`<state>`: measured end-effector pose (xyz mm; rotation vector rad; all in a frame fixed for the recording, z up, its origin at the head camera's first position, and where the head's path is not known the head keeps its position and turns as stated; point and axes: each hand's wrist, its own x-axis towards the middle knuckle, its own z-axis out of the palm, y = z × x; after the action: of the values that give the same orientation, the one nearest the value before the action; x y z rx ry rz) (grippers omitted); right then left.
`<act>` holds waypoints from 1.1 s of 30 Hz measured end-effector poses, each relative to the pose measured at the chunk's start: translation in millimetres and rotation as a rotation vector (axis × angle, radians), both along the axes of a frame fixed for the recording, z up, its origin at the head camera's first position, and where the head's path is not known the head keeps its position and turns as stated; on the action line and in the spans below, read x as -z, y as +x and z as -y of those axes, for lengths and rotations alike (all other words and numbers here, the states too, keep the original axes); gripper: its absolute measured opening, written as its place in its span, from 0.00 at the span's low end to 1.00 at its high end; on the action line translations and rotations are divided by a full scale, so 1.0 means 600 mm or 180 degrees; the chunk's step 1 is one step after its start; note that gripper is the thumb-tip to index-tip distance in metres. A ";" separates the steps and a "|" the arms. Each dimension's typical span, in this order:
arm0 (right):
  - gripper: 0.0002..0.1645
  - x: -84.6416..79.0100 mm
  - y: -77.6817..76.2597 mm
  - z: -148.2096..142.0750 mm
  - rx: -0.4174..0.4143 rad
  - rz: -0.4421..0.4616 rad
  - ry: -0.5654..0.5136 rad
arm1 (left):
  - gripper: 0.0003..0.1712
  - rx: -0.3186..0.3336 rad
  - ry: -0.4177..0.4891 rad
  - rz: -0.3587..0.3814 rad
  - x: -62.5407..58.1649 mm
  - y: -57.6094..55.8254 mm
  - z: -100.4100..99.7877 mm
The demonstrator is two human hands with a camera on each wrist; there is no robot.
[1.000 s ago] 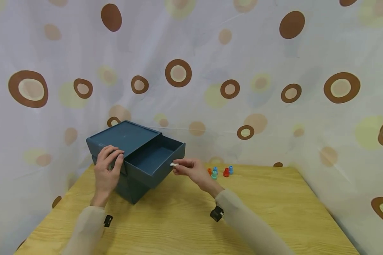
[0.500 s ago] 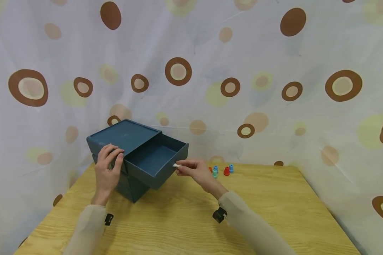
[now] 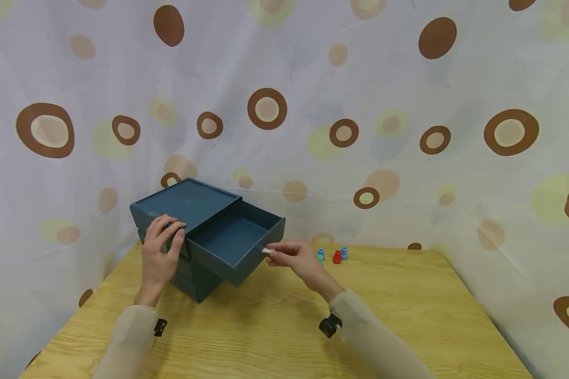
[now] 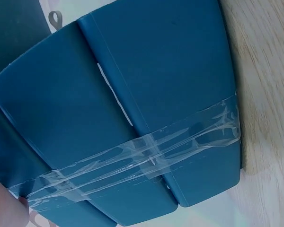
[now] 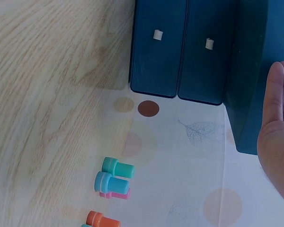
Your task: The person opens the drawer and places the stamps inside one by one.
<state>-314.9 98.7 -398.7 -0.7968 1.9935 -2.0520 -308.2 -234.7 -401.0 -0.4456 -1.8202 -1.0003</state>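
Note:
A dark blue drawer unit [image 3: 185,202] stands at the left of the table, its top drawer [image 3: 213,258] pulled well out. My right hand [image 3: 301,260] pinches the white pull tab [image 3: 267,250] on that drawer's front between thumb and fingers. The drawer's visible floor is bare. My left hand [image 3: 160,252] rests against the near side of the unit, fingers over the top edge and thumb low near the front corner. Clear tape [image 4: 132,156] runs across the unit's side in the left wrist view. Two lower drawers with small tabs [image 5: 209,43] are shut in the right wrist view.
Several small coloured peg-shaped pieces stand at the back of the wooden table [image 3: 384,305], among them a red one [image 3: 337,257] and an orange one [image 5: 102,219]. Behind the table hangs a white sheet [image 3: 398,79] with brown circles.
My right hand has drawn the top drawer farther out, to the right and slightly toward me. The left hand stays on the unit.

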 end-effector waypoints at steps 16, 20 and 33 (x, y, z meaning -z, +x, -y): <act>0.24 0.007 0.003 -0.009 -0.0076 0.0013 -0.0173 | 0.10 0.0020 0.0016 0.0033 0.000 -0.001 0.001; 0.24 0.008 0.003 -0.011 -0.0129 0.0039 -0.0235 | 0.10 0.0002 0.0024 0.0031 -0.001 0.000 0.002; 0.26 0.008 0.005 -0.011 -0.0096 0.0152 -0.0245 | 0.10 0.0013 0.0036 -0.0045 0.002 -0.003 0.000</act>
<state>-312.0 105.5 -403.2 -0.7794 1.8766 -2.1217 -310.3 -234.9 -402.2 -0.4487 -1.8008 -1.0076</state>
